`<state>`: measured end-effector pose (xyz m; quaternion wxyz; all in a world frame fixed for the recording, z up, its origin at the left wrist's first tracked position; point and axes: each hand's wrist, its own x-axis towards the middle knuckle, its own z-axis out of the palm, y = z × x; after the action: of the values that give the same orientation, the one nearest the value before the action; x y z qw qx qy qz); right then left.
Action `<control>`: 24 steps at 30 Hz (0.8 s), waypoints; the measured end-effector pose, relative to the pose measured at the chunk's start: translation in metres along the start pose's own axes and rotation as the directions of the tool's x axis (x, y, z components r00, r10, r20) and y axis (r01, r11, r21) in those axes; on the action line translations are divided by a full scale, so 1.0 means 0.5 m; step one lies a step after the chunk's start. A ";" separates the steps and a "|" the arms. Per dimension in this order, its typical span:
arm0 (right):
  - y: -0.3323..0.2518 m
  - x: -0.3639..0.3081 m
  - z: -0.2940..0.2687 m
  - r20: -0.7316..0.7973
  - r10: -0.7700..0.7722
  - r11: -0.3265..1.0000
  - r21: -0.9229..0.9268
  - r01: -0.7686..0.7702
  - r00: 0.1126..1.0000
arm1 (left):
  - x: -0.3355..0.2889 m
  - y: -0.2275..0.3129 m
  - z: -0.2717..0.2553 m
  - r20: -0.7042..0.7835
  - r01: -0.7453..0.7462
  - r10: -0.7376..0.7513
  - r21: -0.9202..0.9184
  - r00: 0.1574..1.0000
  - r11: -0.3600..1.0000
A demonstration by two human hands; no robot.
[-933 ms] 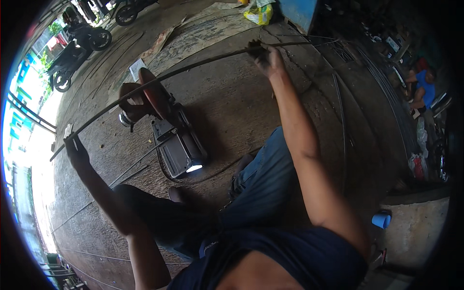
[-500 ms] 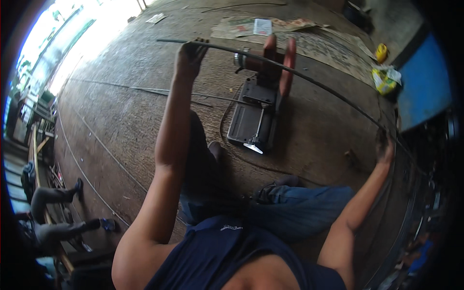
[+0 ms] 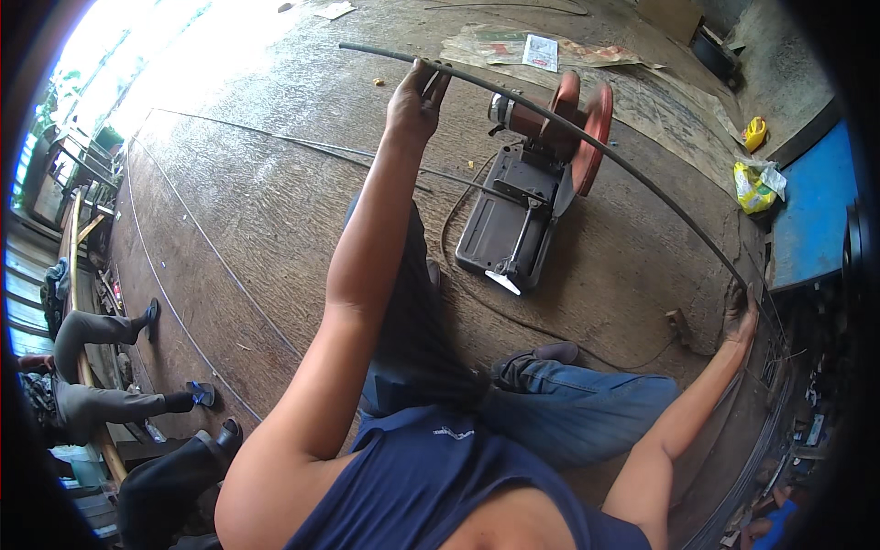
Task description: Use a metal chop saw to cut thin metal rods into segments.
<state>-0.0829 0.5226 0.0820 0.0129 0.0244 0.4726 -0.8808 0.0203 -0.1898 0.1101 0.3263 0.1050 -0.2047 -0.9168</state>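
Note:
A long dark metal rod is held up across the view, sloping from upper left down to the right and bowing slightly. Near its far left end, my left hand has its fingers closed on it. My right hand grips the other end at far right, fingers partly hidden. Below and beyond the rod, a cut-off saw with a dark base and red guard stands on the floor. Another thin rod runs from the left to the saw's clamp. My legs are bent on the near side of the saw.
Long thin rods lie along the left floor. A power cord curls around the saw. Other people's legs show at left. Cardboard sheets, a yellow bag and a blue panel stand or lie at far right.
The view has shifted, so the saw now appears farther right. My hands still hold the rod. Another person's dark-clothed leg has come into view at lower left.

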 end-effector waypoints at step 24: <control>0.031 -0.150 0.110 -0.042 -0.198 0.973 0.112 0.201 0.979 | 0.165 0.067 -0.162 0.843 0.163 -0.290 -0.398 0.453 -0.903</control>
<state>-0.0089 0.4682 0.1034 -0.0842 -0.0090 0.4208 -0.9032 0.0021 -0.2912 0.0479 -0.3131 -0.1041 0.7786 -0.5338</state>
